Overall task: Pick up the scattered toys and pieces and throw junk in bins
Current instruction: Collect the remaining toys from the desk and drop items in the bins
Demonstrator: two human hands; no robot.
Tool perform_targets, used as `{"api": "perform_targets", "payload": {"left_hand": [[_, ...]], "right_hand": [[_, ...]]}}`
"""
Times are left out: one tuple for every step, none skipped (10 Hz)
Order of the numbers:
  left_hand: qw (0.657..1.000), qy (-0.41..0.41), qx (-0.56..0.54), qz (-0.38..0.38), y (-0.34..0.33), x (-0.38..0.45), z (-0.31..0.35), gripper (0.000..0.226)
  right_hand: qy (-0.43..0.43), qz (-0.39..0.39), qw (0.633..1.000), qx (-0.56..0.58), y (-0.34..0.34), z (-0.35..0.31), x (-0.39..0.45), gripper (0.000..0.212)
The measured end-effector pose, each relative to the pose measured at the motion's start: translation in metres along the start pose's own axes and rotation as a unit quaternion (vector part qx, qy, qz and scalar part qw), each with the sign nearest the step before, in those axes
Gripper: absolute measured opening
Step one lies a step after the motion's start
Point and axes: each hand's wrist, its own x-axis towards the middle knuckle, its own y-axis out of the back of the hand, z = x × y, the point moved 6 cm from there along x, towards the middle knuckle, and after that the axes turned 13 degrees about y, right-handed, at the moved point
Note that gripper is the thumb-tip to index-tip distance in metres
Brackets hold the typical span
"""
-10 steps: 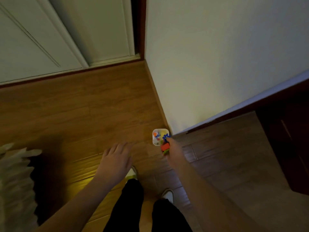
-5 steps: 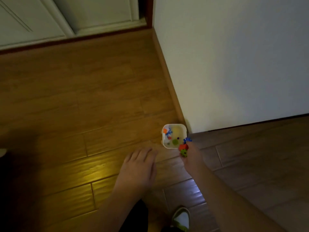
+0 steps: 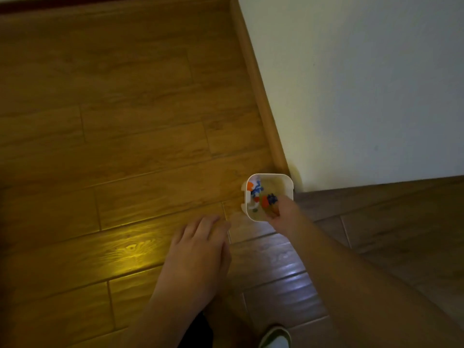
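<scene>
Small white container (image 3: 268, 197), square with rounded corners, seated on wooden floor (image 3: 125, 146) at the outer corner of a white wall (image 3: 364, 84), just beside the end of the wooden skirting board (image 3: 258, 84). Loose toy pieces (image 3: 256, 190) inside: blue, orange, white and green bits, shapes too small to tell apart.

Right hand (image 3: 282, 214) over the container's near right corner, fingers reaching into the opening. Orange and blue pieces (image 3: 268, 200) right at the fingertips. Grip of right hand: cannot tell whether clamped on those pieces or apart; fingertips blurred and partly hidden by the back of the hand.

Left hand (image 3: 200, 244) hanging above the floor, left of the container and apart from it. Grip of left hand: fingers relaxed and close together, pointing towards the container, nothing held.

Floor in two tones: yellow-brown planks on the left with a bright yellow glare patch near the left hand, darker brown planks under the right forearm. Shoe tip (image 3: 275, 337), light with a dark rim, at bottom edge. Dark trouser leg (image 3: 198, 332) beside it. Lighting dim throughout.
</scene>
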Motion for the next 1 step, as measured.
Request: {"api": "perform_targets", "payload": {"left_hand": [[1.0, -0.005, -0.004, 0.01, 0.0093, -0.0011, 0.0089, 0.039]], "right_hand": [[-0.014, -0.036, 0.999, 0.015, 0.0043, -0.0015, 0.0029, 0.041]]}}
